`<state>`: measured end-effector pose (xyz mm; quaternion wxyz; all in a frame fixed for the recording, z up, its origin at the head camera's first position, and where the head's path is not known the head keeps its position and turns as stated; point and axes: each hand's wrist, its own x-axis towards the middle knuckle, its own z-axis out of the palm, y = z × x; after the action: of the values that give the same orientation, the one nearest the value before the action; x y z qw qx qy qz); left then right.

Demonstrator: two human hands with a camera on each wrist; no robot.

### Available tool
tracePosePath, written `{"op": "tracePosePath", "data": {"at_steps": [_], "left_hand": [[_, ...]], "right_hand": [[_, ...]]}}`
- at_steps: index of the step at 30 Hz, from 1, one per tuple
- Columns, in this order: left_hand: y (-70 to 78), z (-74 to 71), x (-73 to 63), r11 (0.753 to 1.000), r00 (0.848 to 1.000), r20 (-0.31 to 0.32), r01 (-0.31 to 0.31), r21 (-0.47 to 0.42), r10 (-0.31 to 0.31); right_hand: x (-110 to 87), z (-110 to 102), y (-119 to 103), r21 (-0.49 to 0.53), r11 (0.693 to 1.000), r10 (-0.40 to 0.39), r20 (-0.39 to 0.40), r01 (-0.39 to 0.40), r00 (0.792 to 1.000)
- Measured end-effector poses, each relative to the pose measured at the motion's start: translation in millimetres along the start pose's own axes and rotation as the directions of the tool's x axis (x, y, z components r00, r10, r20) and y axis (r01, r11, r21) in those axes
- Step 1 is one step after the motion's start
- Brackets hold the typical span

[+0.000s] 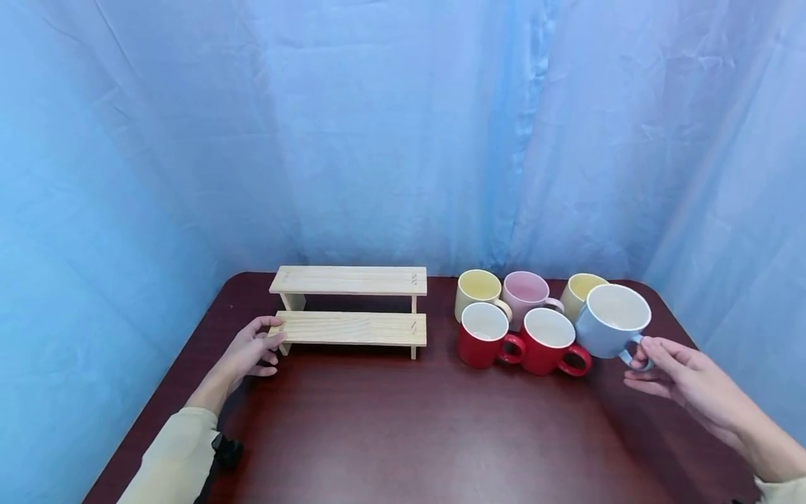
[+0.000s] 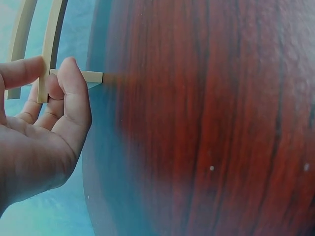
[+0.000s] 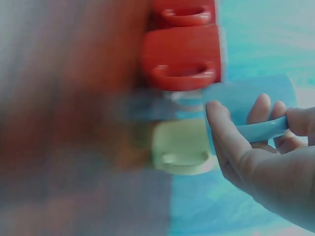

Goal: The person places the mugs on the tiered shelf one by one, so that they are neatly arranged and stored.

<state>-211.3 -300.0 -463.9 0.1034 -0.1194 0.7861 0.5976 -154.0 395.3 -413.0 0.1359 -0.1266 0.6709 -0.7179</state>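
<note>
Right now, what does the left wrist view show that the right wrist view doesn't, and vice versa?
Only left wrist: the left hand holding one end of the wooden stand. Only right wrist: the right hand holding the blue mug by its handle, plus two red mugs and a yellow mug. Both: the tabletop and blue curtain.

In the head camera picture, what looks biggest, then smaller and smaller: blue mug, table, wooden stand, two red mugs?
1. Table
2. Wooden stand
3. Blue mug, which may look bigger from being nearer the camera
4. Left red mug and right red mug: too alike to rank
</note>
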Motion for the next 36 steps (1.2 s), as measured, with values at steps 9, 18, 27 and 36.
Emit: {"op": "tracePosePath", "data": {"at_steps": [9, 18, 27, 36], "left_hand": [[0.8, -0.2, -0.1, 1.0, 1.0, 0.003, -0.002, -0.004, 0.002], [1.8, -0.7, -0.1, 1.0, 1.0, 0.005, 0.002, 0.003, -0.002], [1.4, -3.4, -5.7, 1.0, 1.0, 0.011, 0.0, -0.009, 0.0], [-0.3, -6.2, -8.8, 1.0, 1.0, 0.007, 0.011, -0.01, -0.011]], "right_hand": [[14.1, 6.3, -44.9, 0.002, 0.999, -0.046, 0.027, 0.046, 0.999], [52.6, 44.7, -74.7, -0.026, 0.999, -0.042, 0.083, 0.044, 0.996], [106.8, 113.0, -81.6, -0.168, 0.985, 0.036, 0.022, -0.032, 0.999], [165.4, 183.5, -76.8, -0.098, 0.993, 0.073, 0.088, -0.064, 0.993]]}}
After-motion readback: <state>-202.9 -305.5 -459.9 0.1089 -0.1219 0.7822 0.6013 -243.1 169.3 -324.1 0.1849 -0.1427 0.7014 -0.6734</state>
